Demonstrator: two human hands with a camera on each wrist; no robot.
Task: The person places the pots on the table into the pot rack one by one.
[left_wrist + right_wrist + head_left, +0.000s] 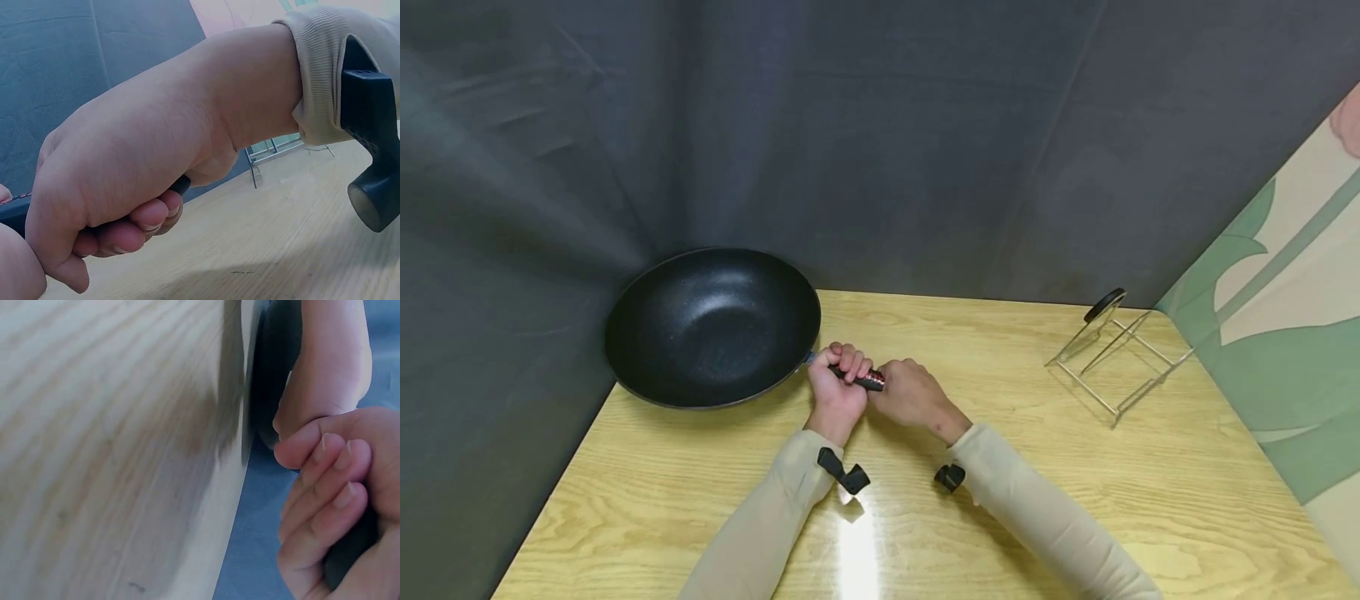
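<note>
A large black wok (715,325) is at the left back of the table, its dark inside facing up and toward me. Its long black handle (872,382) points right, with a small red and white marking. My left hand (838,387) grips the handle close to the pan. Just to the right, my right hand (913,396) holds the handle's end, fingers curled round it. In the left wrist view the black handle tip (181,185) pokes out of the right fist. Whether the wok's base touches the table cannot be told.
A wire rack (1120,367) with a black round knob-like piece (1105,306) stands at the right back of the wooden table (985,350). A dark grey curtain (925,150) hangs behind and at left. A patterned panel (1292,333) borders the right side.
</note>
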